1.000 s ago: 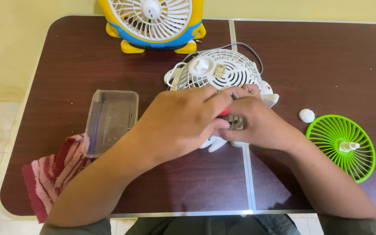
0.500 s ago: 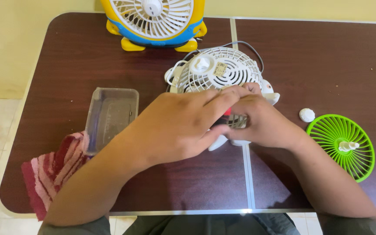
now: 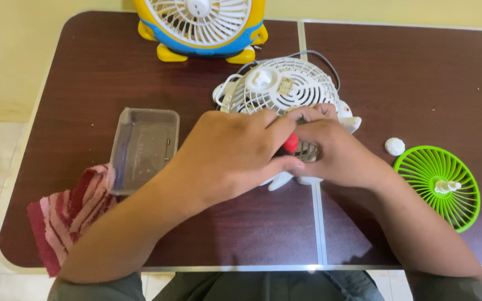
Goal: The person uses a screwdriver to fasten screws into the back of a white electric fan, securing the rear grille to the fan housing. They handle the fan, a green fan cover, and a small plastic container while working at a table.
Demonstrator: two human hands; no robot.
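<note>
A seated person bends over a dark brown tabletop split by a pale metal seam, both hands meeting on a small white plastic fan that lies grille-up at the middle of the far half. At the near left edge a red, pink and white striped cloth hangs partly over the rim, and just beyond it, touching it, sits an empty clear plastic rectangular tray. At the far edge, left of the seam, stands a yellow and blue desk fan with a white grille, cut off by the frame. The left hand is curled, its fingers closed around a small tool with a red handle, only the red tip of which shows between the knuckles. The right hand is closed too, pressed against the left one and resting on the near part of the white fan, fingertips on the grille; what it pinches, if anything, cannot be told. A grey cord loops out from behind the white fan. Further right lies a small white round cap, and near it, by the right edge, a bright green round fan grille with a white spindle standing at its centre.
</note>
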